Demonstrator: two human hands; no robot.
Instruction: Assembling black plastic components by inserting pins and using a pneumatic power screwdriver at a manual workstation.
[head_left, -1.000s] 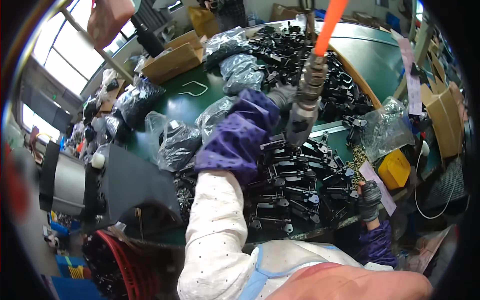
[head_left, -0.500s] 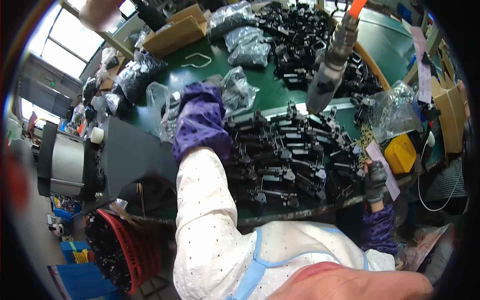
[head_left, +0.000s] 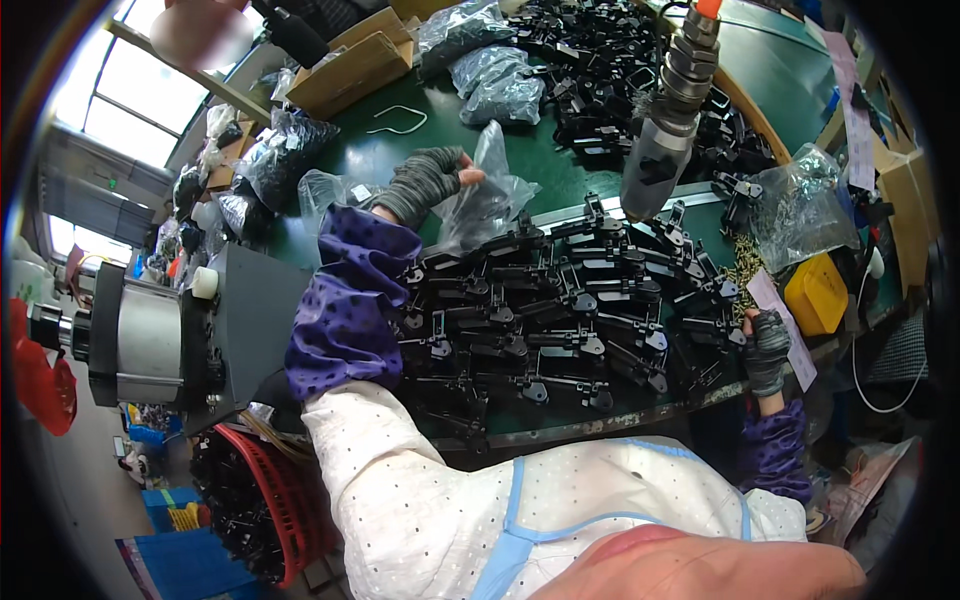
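head: clear bag point(head_left: 490, 205), long axis near-to-far, peak pointing away

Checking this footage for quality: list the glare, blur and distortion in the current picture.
Head view: window overexposed to white at upper left; pinkish shape at the top blurred past recognition; table's front edge bowed, fisheye-style; left hand reasonably sharp.

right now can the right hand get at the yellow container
Probably yes: the right hand is close to the yellow container, and only a thin pink paper strip seems to lie between them.
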